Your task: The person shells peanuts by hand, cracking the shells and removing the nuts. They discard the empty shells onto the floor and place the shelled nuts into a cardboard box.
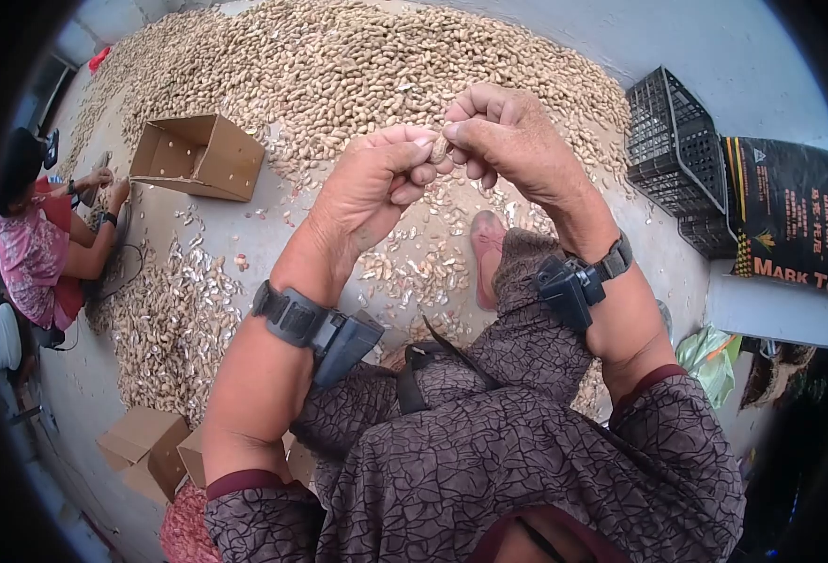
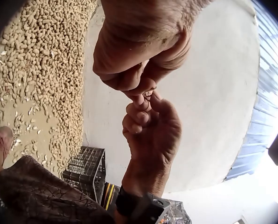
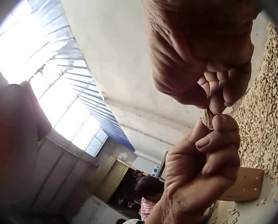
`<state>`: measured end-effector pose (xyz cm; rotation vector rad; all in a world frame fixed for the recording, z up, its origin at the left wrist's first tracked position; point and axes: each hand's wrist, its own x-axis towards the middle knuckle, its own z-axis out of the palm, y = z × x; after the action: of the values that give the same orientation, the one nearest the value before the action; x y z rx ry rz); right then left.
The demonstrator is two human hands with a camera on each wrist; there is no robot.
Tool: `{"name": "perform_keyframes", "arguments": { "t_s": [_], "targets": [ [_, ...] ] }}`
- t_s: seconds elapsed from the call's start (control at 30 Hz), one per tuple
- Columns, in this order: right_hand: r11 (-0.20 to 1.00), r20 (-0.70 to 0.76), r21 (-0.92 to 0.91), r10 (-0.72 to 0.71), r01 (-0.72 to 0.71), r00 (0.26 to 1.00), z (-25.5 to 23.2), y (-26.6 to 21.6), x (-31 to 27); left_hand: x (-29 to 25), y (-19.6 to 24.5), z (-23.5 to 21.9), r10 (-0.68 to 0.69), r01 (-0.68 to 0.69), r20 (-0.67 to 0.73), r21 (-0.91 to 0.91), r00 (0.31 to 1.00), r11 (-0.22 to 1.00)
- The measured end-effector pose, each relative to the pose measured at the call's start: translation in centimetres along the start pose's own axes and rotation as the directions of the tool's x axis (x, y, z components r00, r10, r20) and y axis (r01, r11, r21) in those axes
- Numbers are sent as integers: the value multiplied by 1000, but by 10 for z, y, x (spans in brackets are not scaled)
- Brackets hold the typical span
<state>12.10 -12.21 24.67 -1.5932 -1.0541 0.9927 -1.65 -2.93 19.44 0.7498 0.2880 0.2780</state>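
Note:
Both hands meet in front of the body over a single peanut [image 1: 440, 147]. My left hand [image 1: 376, 174] pinches one end of it between thumb and fingertips. From the other side my right hand [image 1: 512, 136] pinches it too, thumb against bent fingers. The right wrist view shows the tan, rough peanut shell [image 3: 207, 117] upright between the two sets of fingertips; the fingers cover much of it. Below the hands, broken peanut shells [image 1: 414, 267] lie scattered on the floor. Beyond them spreads a large heap of unshelled peanuts [image 1: 357, 66].
An open cardboard box [image 1: 231, 159] stands left of the hands, near another pile of peanuts and shells [image 1: 174, 328]. Another person [image 1: 48, 244] sits at the far left. Black plastic crates [image 1: 672, 141] and a printed black sack [image 1: 789, 206] stand by the right wall.

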Motion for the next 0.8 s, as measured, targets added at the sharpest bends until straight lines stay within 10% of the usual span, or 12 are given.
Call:
{"name": "perform_keyframes", "arguments": {
  "t_s": [0.43,0.8],
  "targets": [
    [914,63,-326,-234,241,970,10,-2,-5,-6,9,0,-216,214,3,112,976,970],
    [897,61,-240,-368,371,928,15,-3,-22,-16,11,7,-228,225,149,35,962,974]
  ]
}}
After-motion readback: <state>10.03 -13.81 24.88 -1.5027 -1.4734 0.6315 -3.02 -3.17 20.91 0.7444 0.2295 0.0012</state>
